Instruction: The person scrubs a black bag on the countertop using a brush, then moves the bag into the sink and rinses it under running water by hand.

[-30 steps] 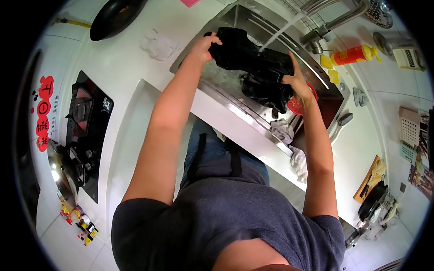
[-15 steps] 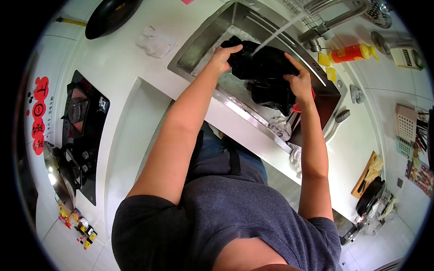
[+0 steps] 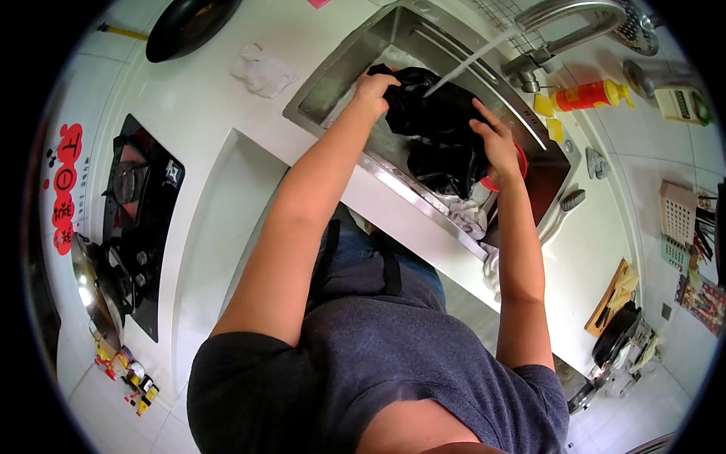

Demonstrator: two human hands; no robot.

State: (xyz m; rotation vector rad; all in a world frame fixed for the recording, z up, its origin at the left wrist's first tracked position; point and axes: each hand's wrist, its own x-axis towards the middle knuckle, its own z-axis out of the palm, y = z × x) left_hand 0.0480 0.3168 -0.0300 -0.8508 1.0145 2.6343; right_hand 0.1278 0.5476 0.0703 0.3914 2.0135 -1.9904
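A wet, crumpled black cloth [image 3: 435, 110] is stretched between my hands over the sink [image 3: 318, 79]; it may be a garment, but its exact kind does not show. My left hand [image 3: 373, 92] grips its left end, thumb on top. On the right end, my right hand [image 3: 497, 145] holds the cloth, its far fingers hidden. Water from the faucet [image 3: 556, 49] runs onto the middle of the cloth. Its lower part hangs in dark folds into the sink. Beneath my right hand shows a red basin rim [image 3: 522, 160].
Grey-white rags [image 3: 469, 217] lie at the sink's near edge. Right of the sink are a brush [image 3: 573, 200], yellow sponges [image 3: 554, 129] and a red-and-yellow bottle [image 3: 590, 96]. A white cloth [image 3: 263, 70] and a black pan [image 3: 189, 30] sit left, beyond the stove [image 3: 140, 219].
My right hand has shifted slightly, its fingers more bent, and more of the red basin shows beside it. The cloth's hanging folds have moved a little left. Water keeps running.
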